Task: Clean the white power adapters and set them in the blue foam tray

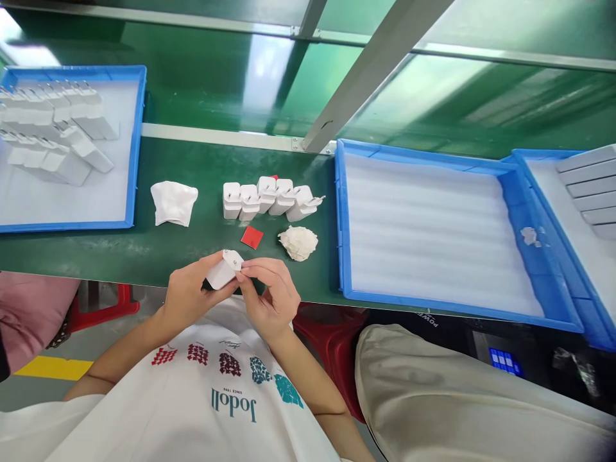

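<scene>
My left hand [188,290] grips a white charger plug [222,274] by its body near the table's front edge, its pin end facing up. The fingertips of my right hand [270,292] are pinched together against the right side of that plug; whether they hold something small there is hidden. Just beyond lie a red square [252,237] and a crumpled off-white lump [298,243]. Behind these, several white chargers [257,199] stand in a row, the rightmost with a translucent bit on it. A folded white cloth [174,203] rests to the left.
At the left, a blue tray [136,147] holds many white chargers. A lined blue tray [341,218] sits on the right, and another blue tray [553,212] beside it holds white pieces. A metal post [366,83] rises behind the table. People sit close on both sides.
</scene>
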Motion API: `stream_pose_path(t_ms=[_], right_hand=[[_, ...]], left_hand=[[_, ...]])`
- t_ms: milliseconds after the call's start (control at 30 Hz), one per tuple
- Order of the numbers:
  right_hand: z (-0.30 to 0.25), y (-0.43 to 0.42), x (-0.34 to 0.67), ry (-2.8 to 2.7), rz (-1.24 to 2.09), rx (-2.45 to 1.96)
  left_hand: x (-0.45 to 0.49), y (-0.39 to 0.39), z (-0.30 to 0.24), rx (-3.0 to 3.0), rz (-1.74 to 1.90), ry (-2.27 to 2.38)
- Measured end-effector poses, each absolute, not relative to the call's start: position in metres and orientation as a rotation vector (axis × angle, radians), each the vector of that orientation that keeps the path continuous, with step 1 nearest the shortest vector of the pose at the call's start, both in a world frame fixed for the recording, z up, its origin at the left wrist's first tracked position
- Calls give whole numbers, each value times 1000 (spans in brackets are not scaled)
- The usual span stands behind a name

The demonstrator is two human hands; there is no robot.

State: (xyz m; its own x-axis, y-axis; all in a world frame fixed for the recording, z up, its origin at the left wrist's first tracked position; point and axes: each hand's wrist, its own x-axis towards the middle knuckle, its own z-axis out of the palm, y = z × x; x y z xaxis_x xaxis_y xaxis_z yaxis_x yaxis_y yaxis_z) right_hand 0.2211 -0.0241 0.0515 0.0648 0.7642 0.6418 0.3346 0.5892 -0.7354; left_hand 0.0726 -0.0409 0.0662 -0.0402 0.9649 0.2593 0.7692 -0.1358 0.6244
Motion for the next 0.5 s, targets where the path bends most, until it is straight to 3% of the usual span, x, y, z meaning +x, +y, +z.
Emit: stream_pose_path(t_ms=[333, 500], right_hand=[[48, -22, 225, -1593, 400, -965], [43, -18, 234, -1619, 582, -850]], left_hand=[[69, -39, 68, 1872, 882, 1798], [66, -37, 84, 1594, 773, 1507]])
